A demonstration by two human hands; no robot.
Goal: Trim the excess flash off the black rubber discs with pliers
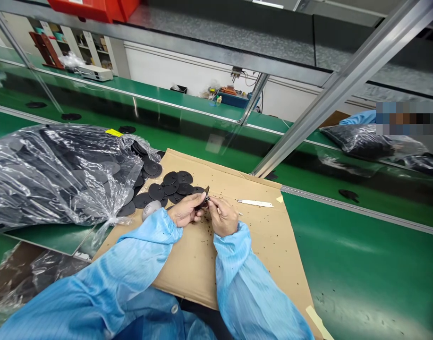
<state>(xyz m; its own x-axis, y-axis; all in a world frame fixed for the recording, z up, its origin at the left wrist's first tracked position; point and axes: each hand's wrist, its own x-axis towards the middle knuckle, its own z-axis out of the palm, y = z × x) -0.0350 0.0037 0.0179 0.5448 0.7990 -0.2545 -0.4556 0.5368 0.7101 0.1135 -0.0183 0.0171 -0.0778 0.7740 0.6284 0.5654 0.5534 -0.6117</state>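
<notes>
From the head camera, looking down over a pair of pale blue smock sleeves, the left hand (183,210) and right hand (223,217) come together above a flattened cardboard sheet (251,250). The left hand's fingers curl around a black disc (203,198), which stands nearly edge-on, tilted up off the cardboard. The right hand is pinched closed right at the disc's rim, fingertips (211,202) touching it, though whether they grip the disc itself or something small against it is too hard to tell. Neither hand is spread. Dark crumbs (205,245) lie scattered over the cardboard below them. Just left of the hands, more black discs (170,189) overlap in a loose heap, and a pale grey disc (151,210) sits beside the left cuff. A white-handled blade (255,203) lies flat to the right, well clear of the fingers. A clear plastic bag (56,179) stuffed with black discs slumps at the left, touching the heap and marked with a yellow label (113,132). Beyond an aluminium rail (343,89) — across the green workbench (361,264) — a co-worker's blue sleeve (358,117) reaches near another bag (358,142).
</notes>
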